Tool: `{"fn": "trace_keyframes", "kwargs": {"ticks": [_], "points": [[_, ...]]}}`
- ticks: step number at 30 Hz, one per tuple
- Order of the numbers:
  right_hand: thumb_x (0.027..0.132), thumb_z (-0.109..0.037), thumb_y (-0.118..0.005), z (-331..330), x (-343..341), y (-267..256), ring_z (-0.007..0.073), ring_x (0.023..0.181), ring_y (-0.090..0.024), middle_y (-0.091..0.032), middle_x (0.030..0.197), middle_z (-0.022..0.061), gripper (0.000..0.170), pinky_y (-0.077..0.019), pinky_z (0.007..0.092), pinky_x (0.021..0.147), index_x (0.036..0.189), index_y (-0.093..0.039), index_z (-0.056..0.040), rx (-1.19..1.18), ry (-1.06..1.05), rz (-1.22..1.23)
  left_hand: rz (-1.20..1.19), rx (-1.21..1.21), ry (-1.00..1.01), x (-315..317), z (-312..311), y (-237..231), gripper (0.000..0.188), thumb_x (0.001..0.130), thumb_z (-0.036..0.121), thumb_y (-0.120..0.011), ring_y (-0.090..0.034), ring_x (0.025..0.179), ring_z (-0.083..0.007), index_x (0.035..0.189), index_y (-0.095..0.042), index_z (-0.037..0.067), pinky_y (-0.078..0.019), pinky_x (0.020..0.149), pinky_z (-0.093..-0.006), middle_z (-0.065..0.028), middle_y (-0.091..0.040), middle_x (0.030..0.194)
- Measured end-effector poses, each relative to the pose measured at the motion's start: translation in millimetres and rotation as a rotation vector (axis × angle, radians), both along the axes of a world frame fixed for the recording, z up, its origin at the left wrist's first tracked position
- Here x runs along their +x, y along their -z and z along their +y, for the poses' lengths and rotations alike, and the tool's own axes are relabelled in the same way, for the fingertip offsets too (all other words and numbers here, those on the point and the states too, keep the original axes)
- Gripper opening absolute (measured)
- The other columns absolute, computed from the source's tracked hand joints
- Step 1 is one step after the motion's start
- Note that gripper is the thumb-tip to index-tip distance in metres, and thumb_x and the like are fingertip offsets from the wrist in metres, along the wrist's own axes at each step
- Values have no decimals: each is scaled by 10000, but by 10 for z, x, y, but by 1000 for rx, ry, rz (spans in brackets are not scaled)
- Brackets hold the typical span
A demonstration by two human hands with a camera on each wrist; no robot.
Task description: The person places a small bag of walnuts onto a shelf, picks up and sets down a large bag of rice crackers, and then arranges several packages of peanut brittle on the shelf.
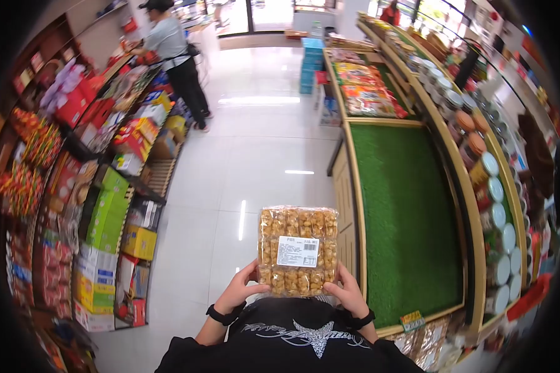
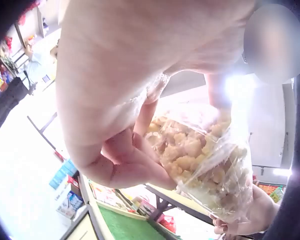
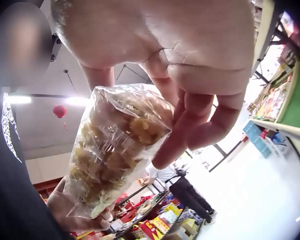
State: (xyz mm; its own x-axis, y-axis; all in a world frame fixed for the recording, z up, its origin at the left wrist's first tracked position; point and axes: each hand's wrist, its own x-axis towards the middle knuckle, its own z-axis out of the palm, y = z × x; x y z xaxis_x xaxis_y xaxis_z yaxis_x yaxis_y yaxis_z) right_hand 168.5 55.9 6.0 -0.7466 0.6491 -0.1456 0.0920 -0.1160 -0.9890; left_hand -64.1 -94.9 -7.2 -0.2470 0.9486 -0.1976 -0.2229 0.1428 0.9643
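A clear plastic pack of golden-brown snack pieces [image 1: 298, 281], set in rows, is held in front of the body. A white printed label [image 1: 297, 251] with a barcode faces up on it. My left hand [image 1: 237, 288] grips the near left corner, thumb on top and fingers underneath. On the opposite side my right hand [image 1: 351, 293] holds the near right corner the same way. Both wrist views show the fingers curled under the wrapped pack [image 2: 200, 155], its crinkled film [image 3: 117, 145] catching the light.
To the right stands a display bin [image 1: 410, 217] lined with green turf, packaged goods [image 1: 370, 90] at its far end. Lidded jars [image 1: 493, 217] line the shelf beyond it. Shelves of boxed goods [image 1: 109, 205] run along the left. A person [image 1: 174, 56] stands at those shelves, beside the tiled aisle [image 1: 255, 143].
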Motion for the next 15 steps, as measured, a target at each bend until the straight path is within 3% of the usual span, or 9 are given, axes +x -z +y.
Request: {"fn": "trace_keyframes", "kwargs": {"ticks": [5, 11, 15], "points": [[782, -165, -586, 290, -410, 44, 108, 860, -447, -494, 1097, 55, 664, -373, 236, 772, 1329, -261, 24, 20, -134, 36, -27, 51, -270, -21, -45, 2, 711, 706, 150, -686, -454, 789, -95, 1295, -326, -19, -387, 769, -242, -12, -488, 918], [790, -172, -582, 852, -716, 252, 90, 779, -416, -499, 976, 22, 651, -366, 215, 723, 1324, -268, 26, -11, -208, 128, 180, 1, -321, -179, 290, -168, 700, 721, 170, -666, -477, 795, -101, 1307, -325, -3, -394, 761, -247, -13, -499, 880], [795, -166, -577, 1362, -824, 64, 85, 759, -408, -488, 923, 9, 629, -367, 217, 714, 1316, -284, 31, -103, -236, 123, 228, 14, -378, -219, 827, -245, 656, 751, 163, -644, -493, 770, -103, 1305, -332, 3, -409, 746, -252, -19, -512, 849]]}}
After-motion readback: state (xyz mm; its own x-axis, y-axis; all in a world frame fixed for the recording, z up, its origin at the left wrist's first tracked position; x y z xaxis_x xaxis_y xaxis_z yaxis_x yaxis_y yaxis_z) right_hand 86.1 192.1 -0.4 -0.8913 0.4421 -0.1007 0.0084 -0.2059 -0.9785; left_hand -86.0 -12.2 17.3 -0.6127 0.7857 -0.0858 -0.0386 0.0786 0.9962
